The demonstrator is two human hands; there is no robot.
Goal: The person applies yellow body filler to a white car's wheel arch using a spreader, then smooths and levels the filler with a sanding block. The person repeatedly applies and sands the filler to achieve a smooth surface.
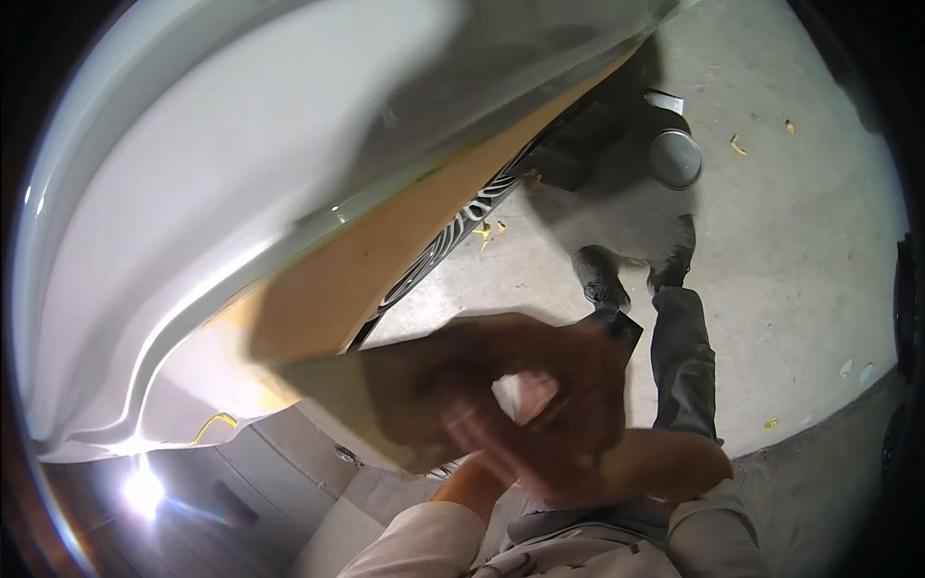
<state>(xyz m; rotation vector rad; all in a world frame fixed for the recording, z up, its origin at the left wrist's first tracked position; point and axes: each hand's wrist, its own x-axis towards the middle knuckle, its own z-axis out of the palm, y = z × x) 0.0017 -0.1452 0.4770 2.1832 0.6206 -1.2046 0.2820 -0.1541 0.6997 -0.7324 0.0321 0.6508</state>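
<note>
My hands are blurred by motion and overlap low in the middle of the head view. A flat cream-coloured piece with straight edges sticks out to the left from them. My left hand appears to grip it, partly in shadow. Across it comes my right hand, its fingers smeared, so its hold is unclear. Close by the cream piece is the tan lower strip of a large, glossy pale vehicle panel; whether they touch is unclear. A dark angular piece shows beside my right hand, its kind unclear.
On the grey concrete floor stands a round metal can, a small pale item near it. My shoes stand below the panel. A bright lamp shines at lower left, near grey boards. Small scraps lie about.
</note>
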